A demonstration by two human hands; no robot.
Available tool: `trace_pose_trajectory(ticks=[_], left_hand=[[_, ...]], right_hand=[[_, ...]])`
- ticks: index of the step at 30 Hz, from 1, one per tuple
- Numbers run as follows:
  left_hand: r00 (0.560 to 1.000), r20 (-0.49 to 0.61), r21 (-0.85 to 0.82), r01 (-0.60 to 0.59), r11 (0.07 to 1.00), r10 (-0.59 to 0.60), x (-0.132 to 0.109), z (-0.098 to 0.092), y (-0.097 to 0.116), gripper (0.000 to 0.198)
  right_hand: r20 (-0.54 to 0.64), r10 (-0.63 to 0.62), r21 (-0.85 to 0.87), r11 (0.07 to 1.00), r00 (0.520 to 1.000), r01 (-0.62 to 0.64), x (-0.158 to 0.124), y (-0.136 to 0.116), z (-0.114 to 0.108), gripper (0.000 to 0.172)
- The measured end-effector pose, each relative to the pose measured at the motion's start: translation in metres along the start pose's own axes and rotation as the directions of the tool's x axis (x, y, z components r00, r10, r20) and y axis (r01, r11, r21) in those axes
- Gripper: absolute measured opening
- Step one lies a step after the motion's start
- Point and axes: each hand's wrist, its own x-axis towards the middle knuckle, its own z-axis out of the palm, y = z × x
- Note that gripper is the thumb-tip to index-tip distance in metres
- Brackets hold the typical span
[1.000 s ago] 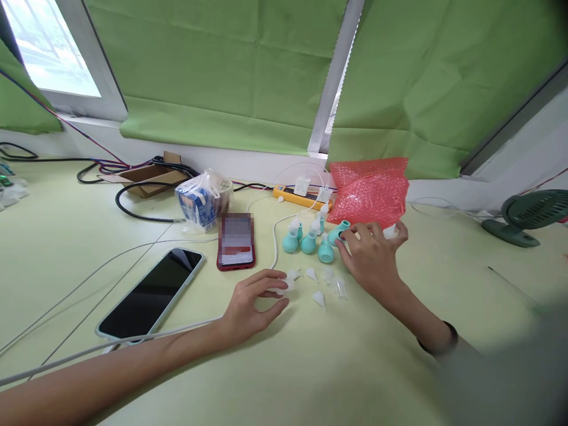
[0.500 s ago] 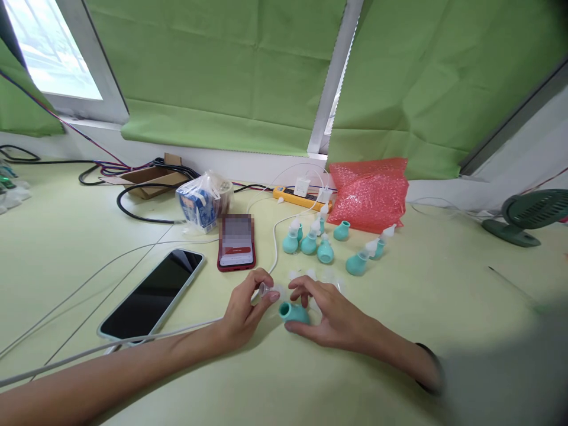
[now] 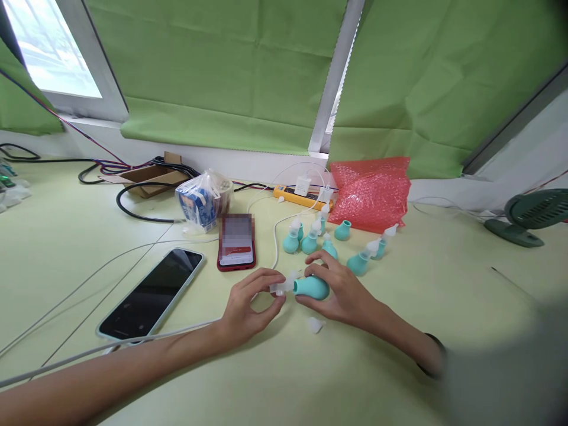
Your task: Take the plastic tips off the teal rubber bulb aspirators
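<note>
My left hand [image 3: 252, 300] pinches a small clear plastic tube [image 3: 278, 289] between thumb and fingertips. Wrapped around a teal rubber bulb [image 3: 313, 287] is my right hand [image 3: 345, 291], the bulb lying sideways with its open neck pointing left. Tube and neck meet end to end; whether the tube has entered the neck I cannot tell. A loose white nozzle tip [image 3: 315, 325] lies on the table below the bulb. Just beyond my hands stand several bulb nasal aspirators [image 3: 309, 242] with clear and white tops, and a bare teal bulb [image 3: 342, 230].
A black-screened phone [image 3: 151, 294] and a red-cased phone [image 3: 236, 242] lie left of my hands, with a white cable [image 3: 177, 329] crossing my left forearm. Behind are a bagged blue package [image 3: 199, 204], a yellow power strip [image 3: 286, 194], red bubble wrap [image 3: 370, 194] and a green fan [image 3: 535, 210].
My right hand has lifted the teal bulb up from the table and moved it to the tube in my left hand. The white nozzle tip has come into plain view.
</note>
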Motion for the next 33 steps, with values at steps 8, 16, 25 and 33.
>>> trace_pose_trajectory(ticks=[8,16,25,33], left_hand=[[0.994,0.021,-0.211,0.105,0.972,-0.103,0.000,0.001,-0.002,0.013],[0.995,0.000,-0.085,-0.103,0.991,0.103,0.000,-0.001,-0.002,0.024],[0.988,0.099,0.006,-0.122,0.992,0.121,-0.001,0.001,-0.006,0.026],[0.940,0.333,0.056,-0.100,0.993,0.076,-0.004,-0.002,-0.005,0.027]], right_hand=[[0.160,0.017,0.168,0.985,0.987,-0.044,-0.001,-0.005,0.002,0.023],[0.144,0.059,0.197,0.977,0.988,-0.087,0.002,-0.003,0.003,0.021],[0.032,-0.038,0.037,0.999,0.999,0.037,-0.002,0.006,0.013,0.015],[0.079,-0.219,-0.481,0.846,0.973,0.229,-0.013,0.009,0.022,0.032]])
